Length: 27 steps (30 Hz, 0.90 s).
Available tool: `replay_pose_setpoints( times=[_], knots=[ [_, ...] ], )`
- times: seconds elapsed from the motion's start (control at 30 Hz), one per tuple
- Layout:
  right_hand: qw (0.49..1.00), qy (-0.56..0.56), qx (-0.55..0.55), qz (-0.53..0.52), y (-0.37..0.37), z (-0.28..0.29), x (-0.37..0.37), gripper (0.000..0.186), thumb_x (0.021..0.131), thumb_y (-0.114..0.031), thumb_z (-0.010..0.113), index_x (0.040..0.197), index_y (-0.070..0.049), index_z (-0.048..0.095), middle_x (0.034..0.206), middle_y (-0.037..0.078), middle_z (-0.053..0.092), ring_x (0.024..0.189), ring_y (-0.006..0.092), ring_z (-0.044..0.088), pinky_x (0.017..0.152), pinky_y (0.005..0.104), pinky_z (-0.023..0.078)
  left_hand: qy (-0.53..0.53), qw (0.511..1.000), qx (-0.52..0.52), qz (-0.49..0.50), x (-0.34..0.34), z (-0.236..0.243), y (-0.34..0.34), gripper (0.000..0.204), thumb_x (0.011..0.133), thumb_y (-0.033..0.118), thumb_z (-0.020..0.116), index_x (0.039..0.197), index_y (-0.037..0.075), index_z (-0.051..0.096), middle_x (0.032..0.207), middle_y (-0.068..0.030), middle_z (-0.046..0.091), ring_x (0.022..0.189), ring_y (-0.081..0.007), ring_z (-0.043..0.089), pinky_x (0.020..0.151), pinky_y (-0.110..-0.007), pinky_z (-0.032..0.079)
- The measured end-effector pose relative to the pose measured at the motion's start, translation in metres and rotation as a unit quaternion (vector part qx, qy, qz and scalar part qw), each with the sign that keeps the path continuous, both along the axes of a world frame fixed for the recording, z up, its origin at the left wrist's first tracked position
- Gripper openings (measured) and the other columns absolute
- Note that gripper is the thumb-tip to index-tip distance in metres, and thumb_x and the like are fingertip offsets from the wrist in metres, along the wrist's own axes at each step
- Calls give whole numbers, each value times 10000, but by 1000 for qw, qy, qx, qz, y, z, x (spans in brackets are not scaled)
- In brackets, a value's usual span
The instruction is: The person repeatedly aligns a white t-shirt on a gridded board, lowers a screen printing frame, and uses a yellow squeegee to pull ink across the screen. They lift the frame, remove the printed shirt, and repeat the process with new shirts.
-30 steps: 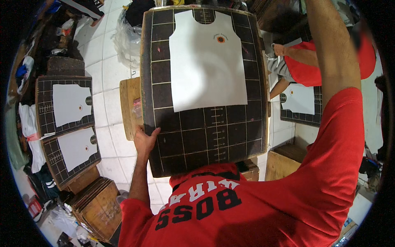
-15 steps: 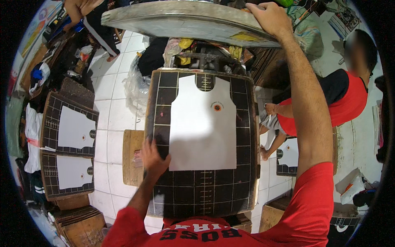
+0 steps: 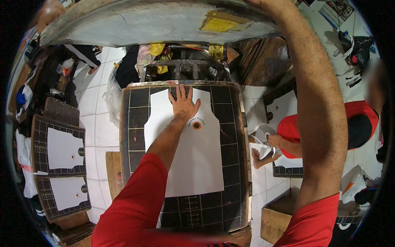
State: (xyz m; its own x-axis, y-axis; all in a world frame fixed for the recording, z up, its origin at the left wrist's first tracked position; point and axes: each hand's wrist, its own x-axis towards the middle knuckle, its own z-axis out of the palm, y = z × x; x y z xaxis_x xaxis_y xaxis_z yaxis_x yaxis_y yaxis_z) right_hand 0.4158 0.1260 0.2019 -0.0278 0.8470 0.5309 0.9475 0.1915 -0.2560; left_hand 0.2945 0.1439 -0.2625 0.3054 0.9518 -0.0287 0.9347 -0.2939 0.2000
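A white vest-shaped fabric piece (image 3: 193, 160) with a small orange round print lies flat on a dark gridded board (image 3: 232, 152) in front of me. My left hand (image 3: 184, 103) rests palm down, fingers spread, on the upper part of the fabric near its neckline. My right arm reaches up along the right side, and my right hand (image 3: 265, 4) grips the edge of a large grey worn panel (image 3: 144, 22) raised overhead; its fingers are mostly cut off by the top edge of the picture.
Two more gridded boards (image 3: 43, 131) (image 3: 47, 201) with white pieces lie at the left. Another person in a red shirt (image 3: 329, 127) crouches at the right, handling white fabric. A wooden crate (image 3: 277, 220) and a wooden stool (image 3: 112, 168) stand beside the board on white tiles.
My left hand has moved from the board's lower left edge up onto the top of the white piece. The grey panel, held by my right hand, has risen higher overhead.
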Motion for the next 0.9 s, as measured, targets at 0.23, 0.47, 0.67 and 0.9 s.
replay_pose_setpoints(
  times=[0.23,0.47,0.67,0.9],
  knots=[
    [998,-30,42,-23,21,4,3,678,885,-532,569,1074,102,718,1115,336,705,1063,425,708,915,461,566,-20,999,38,15,4,-17,2,779,1021,610,383,1642,155,268,1710,-179,185,1588,-375,119,1221,-683,31],
    [993,-29,-2,-112,-12,-11,-12,728,903,-620,567,1097,61,737,1039,273,748,993,408,737,880,483,584,-310,944,110,-8,-16,-32,13,758,1027,475,530,1648,135,259,1716,-175,182,1591,-399,85,1233,-647,39],
    [995,4,-42,-86,-75,-54,-14,696,867,-614,612,1035,44,763,1033,301,734,1009,431,728,879,489,582,-378,909,175,5,-57,21,-57,650,1084,410,484,1596,38,337,1683,-180,281,1582,-395,144,1245,-605,93],
    [988,8,150,-27,-138,-215,-28,456,790,-548,719,765,-93,743,759,166,718,747,334,725,671,470,579,-858,473,60,191,-145,168,-174,653,1042,554,451,1457,49,443,1295,-154,578,1129,-303,588,1062,-483,470]
  ],
)
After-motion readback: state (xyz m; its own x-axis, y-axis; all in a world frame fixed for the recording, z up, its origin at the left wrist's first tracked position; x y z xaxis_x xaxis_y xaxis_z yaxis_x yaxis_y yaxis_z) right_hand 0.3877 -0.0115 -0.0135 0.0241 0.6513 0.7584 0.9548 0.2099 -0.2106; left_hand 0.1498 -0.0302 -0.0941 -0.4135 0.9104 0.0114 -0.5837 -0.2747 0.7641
